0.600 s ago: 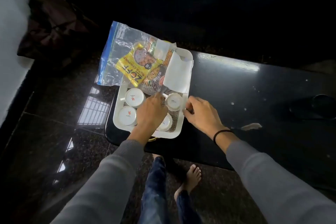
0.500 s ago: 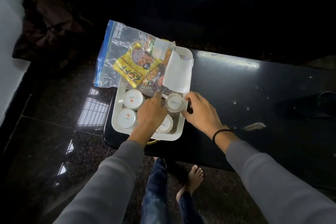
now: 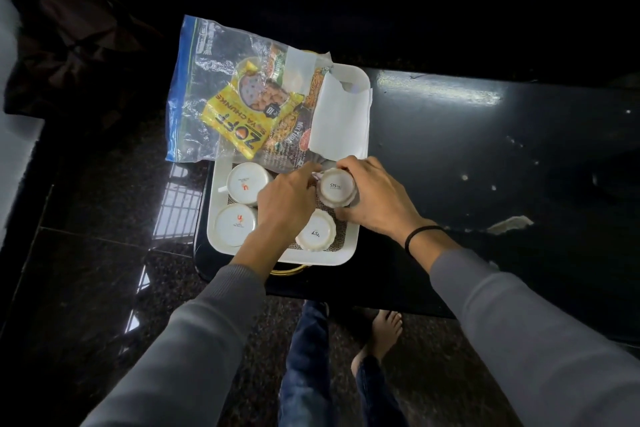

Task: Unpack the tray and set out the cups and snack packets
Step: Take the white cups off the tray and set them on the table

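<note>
From my remote seat I saw the white tray (image 3: 361, 90) sitting at the left end of the dark table (image 3: 485, 156). Four cups stood upside down on its near half. The right hand (image 3: 377, 198) gripped the first cup (image 3: 335, 186) at the tray's 3 o'clock side, thumb on the near wall and fingers curled over the far wall. The left hand (image 3: 287, 194) reached in from 9 o'clock, with its fingertips against that same cup. I could not tell whether it pinched the cup or only touched it. The second cup (image 3: 316, 234) stood just beside the first at its 6 o'clock. The third cup (image 3: 246, 182) was at 9 o'clock beyond the left hand, and the fourth cup (image 3: 235, 224) at 8 o'clock, touching the third. At 12 o'clock from the first cup a white napkin (image 3: 341, 121) lay on the tray's far half. A clear zip bag (image 3: 194, 97) lay at 11 o'clock, spilling past the tray's left rim. It held a yellow packet (image 3: 239, 114) and a darker packet (image 3: 291, 135) partly under it. A black band (image 3: 420, 236) circled the right wrist.
</note>
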A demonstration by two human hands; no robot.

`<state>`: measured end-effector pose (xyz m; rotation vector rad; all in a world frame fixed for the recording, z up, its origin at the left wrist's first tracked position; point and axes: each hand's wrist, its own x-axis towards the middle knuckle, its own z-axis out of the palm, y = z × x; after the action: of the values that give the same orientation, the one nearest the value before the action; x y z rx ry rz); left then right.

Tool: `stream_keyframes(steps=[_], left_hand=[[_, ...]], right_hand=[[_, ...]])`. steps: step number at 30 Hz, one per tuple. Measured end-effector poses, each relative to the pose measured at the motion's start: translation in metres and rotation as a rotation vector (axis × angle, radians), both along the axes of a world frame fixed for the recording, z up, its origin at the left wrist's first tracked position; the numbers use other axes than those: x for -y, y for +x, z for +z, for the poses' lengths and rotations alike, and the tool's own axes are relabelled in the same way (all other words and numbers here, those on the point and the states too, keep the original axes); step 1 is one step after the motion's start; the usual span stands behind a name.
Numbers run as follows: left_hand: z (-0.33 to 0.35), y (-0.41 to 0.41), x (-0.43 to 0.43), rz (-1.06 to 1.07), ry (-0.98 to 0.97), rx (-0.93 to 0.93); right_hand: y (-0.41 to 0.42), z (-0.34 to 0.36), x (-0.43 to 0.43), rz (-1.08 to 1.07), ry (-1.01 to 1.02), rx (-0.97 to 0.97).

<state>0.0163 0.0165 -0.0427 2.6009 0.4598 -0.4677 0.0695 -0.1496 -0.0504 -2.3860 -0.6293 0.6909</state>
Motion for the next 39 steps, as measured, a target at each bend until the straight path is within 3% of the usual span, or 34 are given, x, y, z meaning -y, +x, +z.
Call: stream_keyframes(steps=[3, 11, 17, 21, 31, 39], left_hand=[[0.006, 0.003, -0.001, -0.024, 0.044, 0.044], [0.042, 0.010, 0.009, -0.206, 0.069, 0.297], [0.050, 0.008, 0.052, 0.028, -0.513, 0.193], [0.036, -0.014, 0.089, 0.307, -0.829, 0.076], [-0.002, -0.063, 0.146, 0.685, -1.063, -0.238], [-0.017, -0.058, 0.148, 0.651, -0.957, -0.323]], right_hand=[[0.002, 0.004, 0.004, 0.003, 0.072, -0.057], [0.004, 0.035, 0.039, -0.258, 0.288, -0.306], [-0.015, 0.047, 0.102, -0.459, 0.574, -0.722], [-0.044, 0.040, 0.138, -0.681, 0.719, -0.930], [-0.079, 0.011, 0.171, -1.009, 0.402, -0.986], [-0.076, -0.002, 0.161, -1.162, 0.285, -1.004]])
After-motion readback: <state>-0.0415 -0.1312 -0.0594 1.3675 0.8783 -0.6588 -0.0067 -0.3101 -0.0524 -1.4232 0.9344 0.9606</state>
